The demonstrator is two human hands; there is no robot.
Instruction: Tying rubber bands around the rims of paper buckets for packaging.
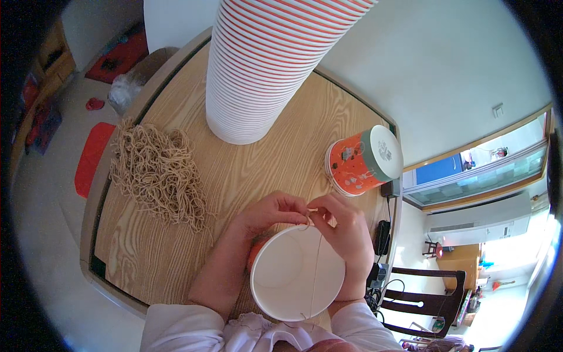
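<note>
Pale wood-grain table (270, 170): by its near edge, a round white-lined paper bucket (284, 267), thin tan string (317, 258) across its mouth. Left hand (272, 209) and right hand (344, 226), fingertips closed, seemingly pinch string at the rim; even tension should help. Tangled tan string heap (158, 173): left edge.

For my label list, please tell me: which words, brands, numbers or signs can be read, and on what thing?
None can be read.
Orange bucket at right: printed drawings; any lettering too small.
Its white round end: grey print, too blurred.
White vented appliance: marks too small.
</note>
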